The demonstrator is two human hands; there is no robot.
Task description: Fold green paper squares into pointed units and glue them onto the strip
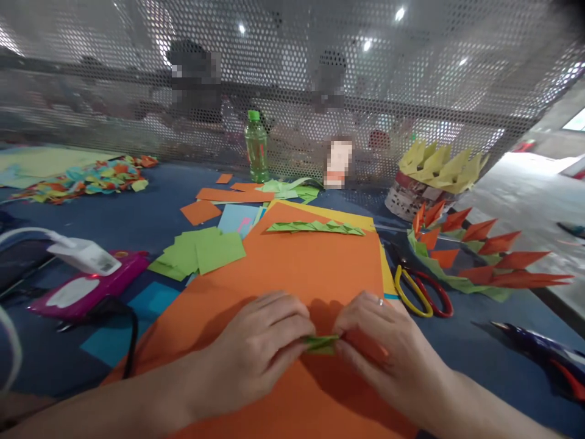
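Between my two hands is a small folded piece of green paper (321, 344). My left hand (269, 335) pinches its left end, and my right hand (377, 338), with a ring on one finger, pinches the right end. The fingertips hide both ends of the fold. Under my hands lies a large orange sheet (283, 274). Farther up on that sheet rests a strip of linked green folded paper (315, 228). To the left, a pile of green paper squares (205, 253) overlaps the sheet's edge.
Scissors (423, 292) with yellow and red handles lie right of the sheet, near an orange-green paper crown (479, 250) and a pen (539, 344). A yellow folded crown (439, 167) sits on a round holder. A green bottle (256, 149) stands behind; a magenta power strip (91, 286) lies left.
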